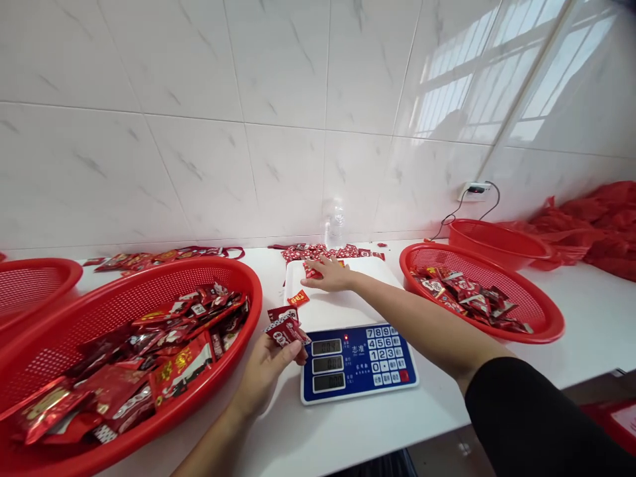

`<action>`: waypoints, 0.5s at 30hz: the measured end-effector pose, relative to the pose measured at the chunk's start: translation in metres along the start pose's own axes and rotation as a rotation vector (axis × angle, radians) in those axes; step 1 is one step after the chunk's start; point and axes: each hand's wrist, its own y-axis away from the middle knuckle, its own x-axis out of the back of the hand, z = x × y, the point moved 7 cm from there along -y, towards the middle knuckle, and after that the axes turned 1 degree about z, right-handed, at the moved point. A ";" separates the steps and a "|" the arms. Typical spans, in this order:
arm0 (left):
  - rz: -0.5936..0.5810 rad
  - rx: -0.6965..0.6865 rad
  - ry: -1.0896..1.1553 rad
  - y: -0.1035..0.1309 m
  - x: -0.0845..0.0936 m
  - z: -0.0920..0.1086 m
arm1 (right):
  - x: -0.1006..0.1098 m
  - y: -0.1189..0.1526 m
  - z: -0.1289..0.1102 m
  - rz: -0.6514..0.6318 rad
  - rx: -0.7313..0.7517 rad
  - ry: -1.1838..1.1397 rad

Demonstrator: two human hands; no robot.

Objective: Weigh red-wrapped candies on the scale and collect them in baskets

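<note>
My left hand (271, 364) is closed on a few small red snack packets (285, 328), held in front of the scale's near left corner. My right hand (328, 274) reaches over the white pan (342, 305) of a digital scale, its thumb and fingers apart. Under and beside those fingers lie red packets (312, 269), partly hidden by the hand. A single small red packet (299, 298) rests on the pan's left side. The scale's blue panel (358, 363) has number keys and three displays, with a red light lit.
To the left stands a large red basket (256, 291) of mixed packets; a smaller red basket (556, 318) with packets is at right. Behind the scale are more packets (303, 252) and a clear bottle (336, 225). Red bags (606, 225) lie far right, past an empty-looking red basin (501, 242).
</note>
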 end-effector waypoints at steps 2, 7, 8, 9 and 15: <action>-0.019 0.009 -0.002 0.001 -0.002 0.002 | -0.006 -0.002 -0.012 -0.043 0.040 0.045; -0.033 0.030 0.007 0.003 -0.005 0.005 | -0.014 0.007 -0.032 0.027 0.173 0.111; -0.029 0.037 0.011 0.004 -0.005 0.004 | -0.014 0.010 -0.034 0.060 0.205 0.105; -0.023 0.042 0.016 0.004 -0.005 0.004 | -0.013 0.014 -0.035 0.093 0.238 0.096; -0.009 0.053 0.051 0.005 -0.005 0.000 | -0.008 0.043 -0.022 0.194 0.405 0.103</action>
